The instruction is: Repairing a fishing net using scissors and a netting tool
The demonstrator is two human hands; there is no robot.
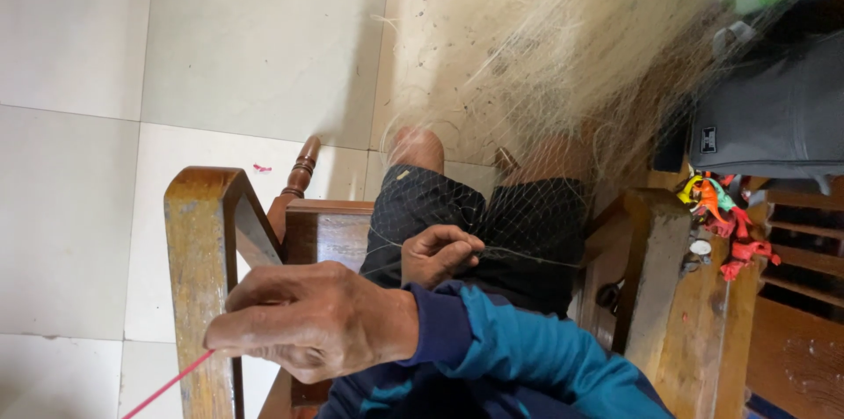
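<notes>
Netting, fine, pale and limp, drapes the lap; left hand closes on a red strand, right hand pinches mesh; probably snag-prone, best gripped along its strands.

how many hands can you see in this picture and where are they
2. The left hand is lower left beside the wooden chair armrest, holding a red strand. The right hand is at centre over the lap, pinching the fishing net.
</notes>
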